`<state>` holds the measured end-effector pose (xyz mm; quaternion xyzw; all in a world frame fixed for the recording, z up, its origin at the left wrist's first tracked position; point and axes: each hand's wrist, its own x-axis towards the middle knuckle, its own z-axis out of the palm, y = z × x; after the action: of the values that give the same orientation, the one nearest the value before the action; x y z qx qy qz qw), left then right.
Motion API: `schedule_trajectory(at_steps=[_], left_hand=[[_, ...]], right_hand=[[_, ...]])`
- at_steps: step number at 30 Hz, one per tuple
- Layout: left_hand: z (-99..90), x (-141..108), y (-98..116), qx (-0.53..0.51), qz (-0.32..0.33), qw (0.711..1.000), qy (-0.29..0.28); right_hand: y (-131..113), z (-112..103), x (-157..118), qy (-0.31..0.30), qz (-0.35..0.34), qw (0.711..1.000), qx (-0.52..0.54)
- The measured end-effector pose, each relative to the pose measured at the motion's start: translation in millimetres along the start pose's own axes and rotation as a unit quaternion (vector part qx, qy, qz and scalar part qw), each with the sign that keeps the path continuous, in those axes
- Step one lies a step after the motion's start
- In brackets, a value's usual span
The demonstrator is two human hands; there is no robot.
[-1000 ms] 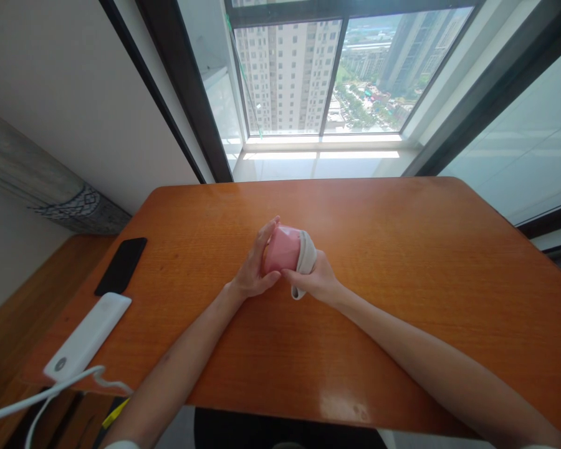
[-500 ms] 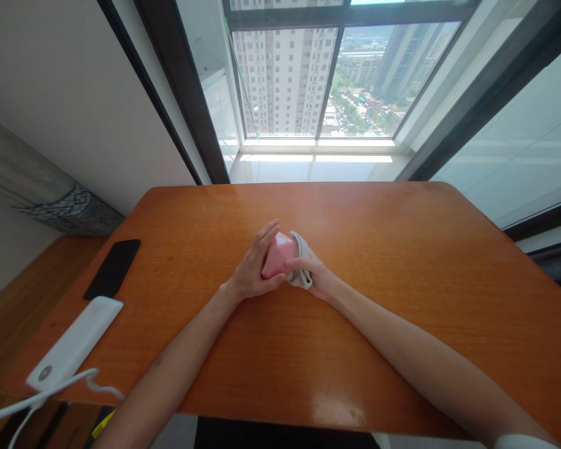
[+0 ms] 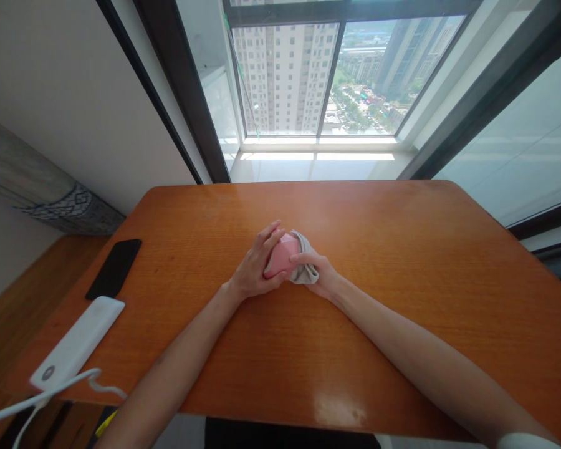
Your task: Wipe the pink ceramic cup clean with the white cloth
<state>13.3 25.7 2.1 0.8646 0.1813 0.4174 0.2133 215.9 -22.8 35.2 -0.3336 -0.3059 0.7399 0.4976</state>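
Observation:
A small pink object [image 3: 283,252] with a smooth, shiny surface is held between both hands above the middle of the wooden table [image 3: 383,249]; its kind cannot be made out. My left hand [image 3: 257,265] wraps round its left side, fingers over the top and thumb below. On the other side, my right hand [image 3: 321,271] grips a light grey cloth [image 3: 305,271] against the pink object, with the thumb lying on the pink surface. The fingers of my right hand behind the cloth are hidden.
At the table's left lie a black phone [image 3: 115,268] and a long white device [image 3: 77,343] like a power bank. A white cable [image 3: 70,381] crosses the near left corner. Beyond the far edge is a window [image 3: 330,81]; a curtain [image 3: 51,174] hangs at left.
Both hands, with the pink object and the cloth, have shifted slightly to the right. The cloth is bunched a little differently, and the left fingers reach further over the pink object.

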Motion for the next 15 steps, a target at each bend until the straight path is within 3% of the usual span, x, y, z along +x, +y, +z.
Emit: schedule_trajectory(at_steps=[10,15], left_hand=[[-1.1,1.1,3.3,0.007,0.013,1.000,0.001],[-2.3,3.5,4.9,0.026,0.073,0.997,-0.007]], right_hand=[[1.0,-4.1,-0.5,-0.009,0.024,0.996,0.081],[-1.1,-9.9,-3.8,-0.018,0.071,0.991,0.113]])
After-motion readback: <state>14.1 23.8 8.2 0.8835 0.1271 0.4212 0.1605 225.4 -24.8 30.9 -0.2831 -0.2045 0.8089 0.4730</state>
